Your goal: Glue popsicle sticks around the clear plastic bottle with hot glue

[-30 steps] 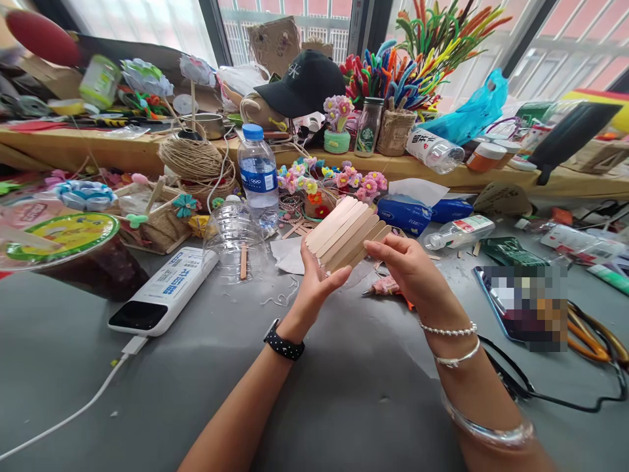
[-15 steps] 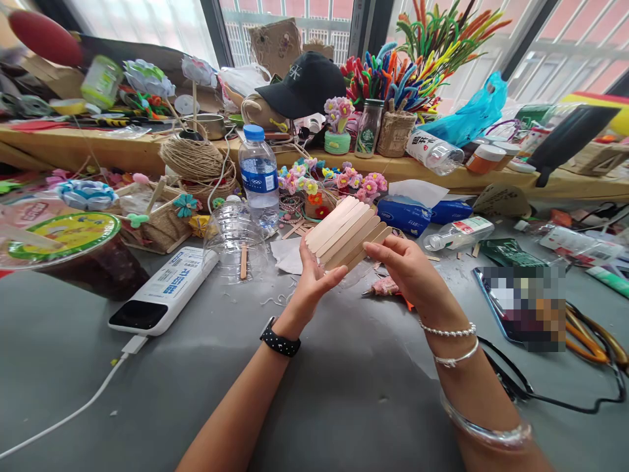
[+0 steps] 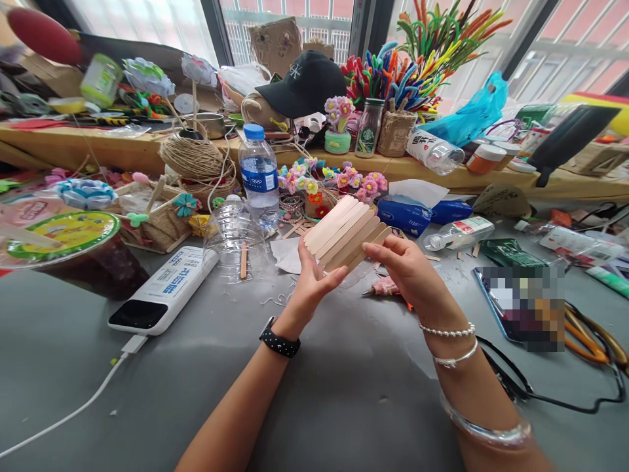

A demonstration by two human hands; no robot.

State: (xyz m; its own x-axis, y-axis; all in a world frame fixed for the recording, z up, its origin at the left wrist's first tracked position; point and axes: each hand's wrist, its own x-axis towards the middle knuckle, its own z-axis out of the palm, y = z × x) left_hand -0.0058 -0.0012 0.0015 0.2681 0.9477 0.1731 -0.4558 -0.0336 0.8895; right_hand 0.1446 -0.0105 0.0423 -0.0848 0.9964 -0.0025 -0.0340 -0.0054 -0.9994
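A row of pale wooden craft sticks (image 3: 343, 229), laid side by side like a small panel, is held up above the grey table. My left hand (image 3: 314, 278) grips it from the left and below, thumb along the near edge. With thumb and fingers, my right hand (image 3: 400, 262) pinches the outermost stick at the right end. Whether the sticks are glued together I cannot tell. Behind my right hand lies a pink glue gun (image 3: 384, 287), partly hidden. A cut clear plastic bottle (image 3: 230, 239) with one stick at it lies left of my hands.
Left are a white power bank (image 3: 164, 288) with a cable and a lidded drink cup (image 3: 93, 262). A water bottle (image 3: 258, 177) stands behind. At right are a phone (image 3: 501, 305) and orange-handled scissors (image 3: 587, 341). Tissue packs (image 3: 405, 213) and a crowded shelf (image 3: 383, 164) line the back.
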